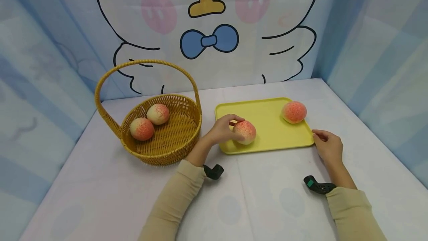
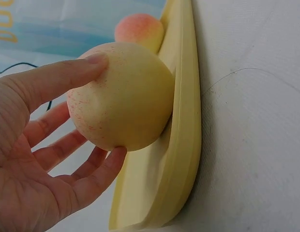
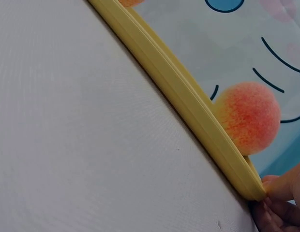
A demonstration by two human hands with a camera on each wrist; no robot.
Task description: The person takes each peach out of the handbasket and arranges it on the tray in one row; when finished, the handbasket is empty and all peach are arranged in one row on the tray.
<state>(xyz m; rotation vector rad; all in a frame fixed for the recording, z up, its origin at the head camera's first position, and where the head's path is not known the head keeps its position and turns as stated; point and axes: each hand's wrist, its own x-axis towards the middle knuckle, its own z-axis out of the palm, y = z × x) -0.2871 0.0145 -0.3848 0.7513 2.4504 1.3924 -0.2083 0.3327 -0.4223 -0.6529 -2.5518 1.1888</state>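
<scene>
A peach is held over the left end of a yellow tray by the left hand; its thumb and fingers are curled round the fruit from opposite sides. The near right corner of the tray is pinched between the thumb and fingers of the right hand. Near the far right corner of the tray, a second peach is seated. To the left of the tray, a wicker basket with a tall handle is set on the desk. Inside it, a redder peach and a paler peach are placed side by side, toward its left.
</scene>
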